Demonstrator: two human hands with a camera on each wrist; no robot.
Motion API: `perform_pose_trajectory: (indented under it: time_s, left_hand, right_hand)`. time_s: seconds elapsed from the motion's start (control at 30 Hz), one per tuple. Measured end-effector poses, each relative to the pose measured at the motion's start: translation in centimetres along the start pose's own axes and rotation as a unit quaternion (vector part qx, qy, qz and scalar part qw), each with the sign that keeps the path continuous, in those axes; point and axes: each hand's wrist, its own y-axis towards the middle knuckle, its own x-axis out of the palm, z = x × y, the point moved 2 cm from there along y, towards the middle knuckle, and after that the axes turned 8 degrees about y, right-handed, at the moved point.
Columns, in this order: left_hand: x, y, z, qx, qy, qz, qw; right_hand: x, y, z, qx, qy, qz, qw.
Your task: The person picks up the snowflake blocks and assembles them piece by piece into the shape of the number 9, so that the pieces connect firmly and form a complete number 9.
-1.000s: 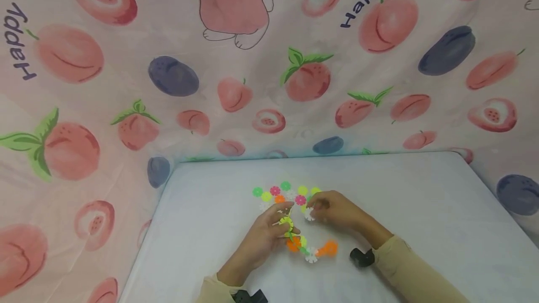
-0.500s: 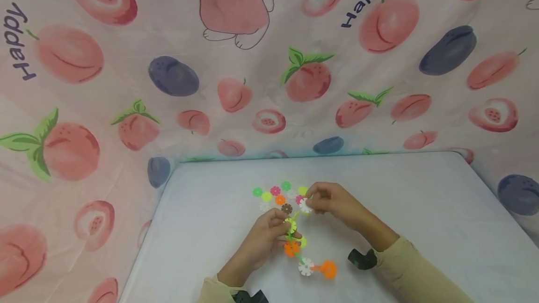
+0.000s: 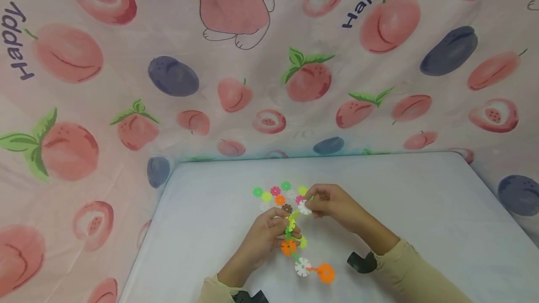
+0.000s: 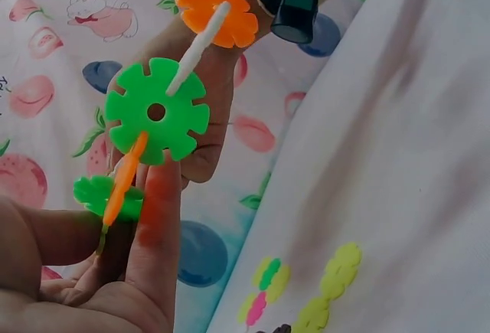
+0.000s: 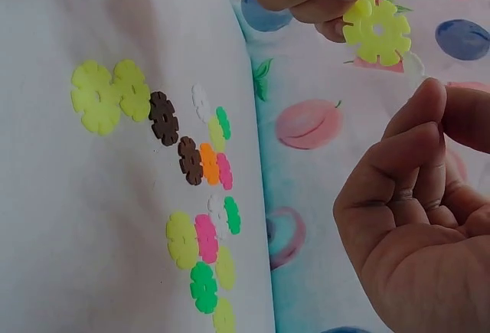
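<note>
Head view — left hand [image 3: 264,230] pinches disc chain [image 3: 288,247], right hand [image 3: 331,200] white disc [image 3: 304,207] — far table edge [image 3: 379,156] well beyond.

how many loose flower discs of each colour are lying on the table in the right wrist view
Yellow discs: 6
Green discs: 3
Brown discs: 2
White discs: 2
Pink discs: 2
Orange disc: 1
Total: 16

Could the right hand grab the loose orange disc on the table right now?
Probably not yet: the right hand pinches a white disc, so it looks busy. Otherwise, the orange disc lies uncovered and nearby.
</note>
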Motion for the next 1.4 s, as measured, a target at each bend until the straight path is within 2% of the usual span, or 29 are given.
perform_pose_trajectory:
  time_s: [0.2, 0.33, 0.53, 0.73, 1.0, 1.4]
  left_hand:
    - [0.0, -0.1, 0.2, 0.007, 0.016, 0.001, 0.9999]
    - [0.0, -0.1, 0.2, 0.007, 0.046, 0.011, 0.9988]
    - [0.0, -0.2, 0.4, 0.016, 0.088, 0.031, 0.9955]
    - [0.0, -0.3, 0.6, 0.03, 0.097, 0.045, 0.9938]
    - [0.0, -0.4, 0.7, 0.03, 0.091, 0.061, 0.9935]
    - [-0.1, -0.5, 0.9, 0.038, 0.101, 0.085, 0.9906]
  right_hand:
    - [0.2, -0.2, -0.3, 0.009, -0.002, 0.001, 1.0]
    - [0.5, -0.4, -0.4, 0.011, -0.016, 0.001, 0.9998]
    - [0.6, -0.5, -0.4, -0.005, -0.031, -0.009, 0.9995]
    - [0.9, -0.5, -0.4, -0.018, -0.013, -0.017, 0.9996]
    - [1.2, -0.6, 0.0, -0.021, -0.009, -0.014, 0.9997]
    - [1.7, -0.5, 0.1, -0.048, -0.011, -0.014, 0.9987]
